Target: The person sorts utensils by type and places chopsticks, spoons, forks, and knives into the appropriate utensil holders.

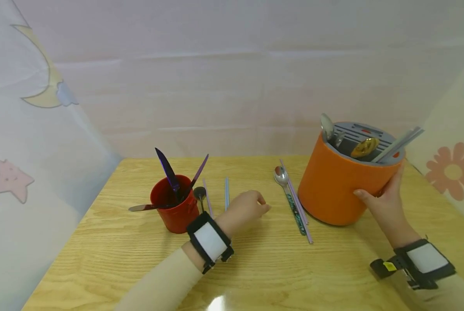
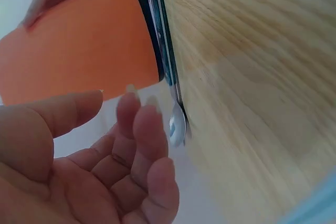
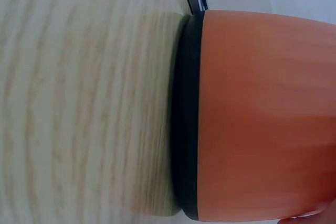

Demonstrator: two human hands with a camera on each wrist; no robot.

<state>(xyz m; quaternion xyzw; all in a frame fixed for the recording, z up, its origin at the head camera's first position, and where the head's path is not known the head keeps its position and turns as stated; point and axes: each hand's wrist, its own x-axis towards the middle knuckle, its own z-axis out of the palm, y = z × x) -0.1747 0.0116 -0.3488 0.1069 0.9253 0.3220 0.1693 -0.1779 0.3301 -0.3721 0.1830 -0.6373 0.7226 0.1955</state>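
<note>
My right hand (image 1: 387,205) grips the lower right side of an orange utensil holder (image 1: 329,185), thumb across its front. The holder stands on the table; its grey slotted top carries a silver spoon (image 1: 327,126), a gold spoon (image 1: 365,147) and pale grey sticks (image 1: 398,144). Over the middle of the table, my left hand (image 1: 245,209) has loosely bent fingers and nothing in them, as the left wrist view also shows. Between that hand and the holder lie a spoon with a dark green patterned handle (image 1: 294,211) and lilac chopsticks (image 1: 303,216).
At left stands a small red bucket (image 1: 179,221) with dark knives (image 1: 167,168) and a dark spoon (image 1: 199,193) leaning out. Blue chopsticks (image 1: 227,192) and a lilac stick (image 1: 208,198) lie just right of it. A cloth backdrop (image 1: 232,108) closes off the wooden table's far edge.
</note>
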